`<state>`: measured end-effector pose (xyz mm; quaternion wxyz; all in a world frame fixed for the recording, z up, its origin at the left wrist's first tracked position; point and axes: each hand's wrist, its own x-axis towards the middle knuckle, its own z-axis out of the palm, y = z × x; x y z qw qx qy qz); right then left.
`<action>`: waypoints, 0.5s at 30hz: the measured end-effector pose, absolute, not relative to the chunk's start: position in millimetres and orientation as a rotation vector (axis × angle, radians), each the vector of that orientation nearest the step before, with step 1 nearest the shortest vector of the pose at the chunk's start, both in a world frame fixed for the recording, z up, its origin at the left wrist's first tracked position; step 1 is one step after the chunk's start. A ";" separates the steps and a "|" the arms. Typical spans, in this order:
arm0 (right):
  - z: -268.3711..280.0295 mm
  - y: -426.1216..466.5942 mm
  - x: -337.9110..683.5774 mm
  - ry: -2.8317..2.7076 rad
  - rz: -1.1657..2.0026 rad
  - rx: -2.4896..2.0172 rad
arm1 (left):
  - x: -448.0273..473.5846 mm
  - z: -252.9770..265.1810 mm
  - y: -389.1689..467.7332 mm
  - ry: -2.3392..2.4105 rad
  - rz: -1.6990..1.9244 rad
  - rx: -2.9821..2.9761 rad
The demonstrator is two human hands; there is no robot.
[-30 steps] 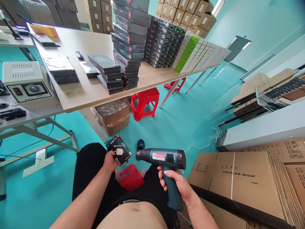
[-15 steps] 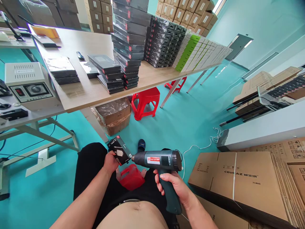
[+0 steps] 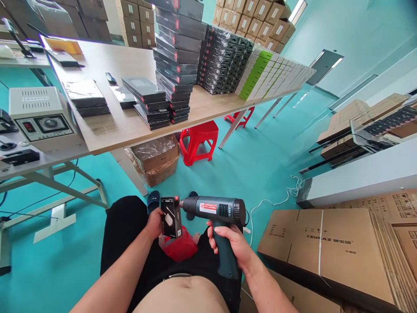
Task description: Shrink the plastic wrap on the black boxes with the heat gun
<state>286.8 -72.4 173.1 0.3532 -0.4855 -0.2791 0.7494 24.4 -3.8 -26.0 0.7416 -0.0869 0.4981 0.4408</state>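
My left hand (image 3: 154,224) grips a small black product box (image 3: 171,217) by its left side, and the box stands roughly upright above my lap. A picture of a white charger and a red mark show on its printed face. In my right hand (image 3: 228,241) is a dark green heat gun (image 3: 213,208), held by its handle with my fingers wrapped round it. The gun's nozzle points left at the box's upper right edge, very close to it; I cannot tell whether they touch. Below the box, between my legs, is a red plastic stool (image 3: 182,248).
A wooden table (image 3: 114,137) bears stacked black boxes (image 3: 177,56), wrapped bundles and white-and-green boxes (image 3: 257,78). A grey control unit (image 3: 41,115) stands at left. Beneath are a K13 carton (image 3: 159,163) and red stool (image 3: 198,141). Flat cartons (image 3: 299,243) lie right, near a white cable (image 3: 260,202).
The black box has turned from a slant to nearly upright in my left hand. The heat gun has moved slightly up and left, its nozzle now by the box's upper edge.
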 end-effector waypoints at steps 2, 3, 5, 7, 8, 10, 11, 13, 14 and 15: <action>176.5 -65.5 287.0 -0.699 1.930 -1.254 | 24.6 -26.3 -5.0 1.115 0.937 -0.149; 177.7 -63.0 287.9 -0.694 1.931 -1.252 | 24.6 -26.4 -5.4 1.122 0.929 -0.137; 179.2 -59.7 290.0 -0.694 1.934 -1.253 | 24.9 -26.9 -5.8 1.130 0.923 -0.127; 180.1 -58.3 291.5 -0.706 1.933 -1.259 | 25.5 -27.4 -5.9 1.133 0.923 -0.116; 180.4 -57.9 291.8 -0.711 1.932 -1.265 | 25.8 -27.6 -6.1 1.134 0.923 -0.108; 181.1 -56.8 290.9 -0.712 1.934 -1.274 | 26.1 -27.9 -6.6 1.140 0.923 -0.090; 181.4 -55.9 289.7 -0.710 1.936 -1.275 | 26.1 -28.0 -7.0 1.144 0.923 -0.080; 182.4 -53.1 286.1 -0.711 1.941 -1.267 | 25.8 -28.4 -7.9 1.153 0.926 -0.062; 183.0 -51.4 283.8 -0.717 1.942 -1.261 | 25.7 -28.8 -8.4 1.155 0.932 -0.053; 183.8 -49.8 281.7 -0.729 1.943 -1.256 | 25.5 -29.3 -8.7 1.156 0.940 -0.046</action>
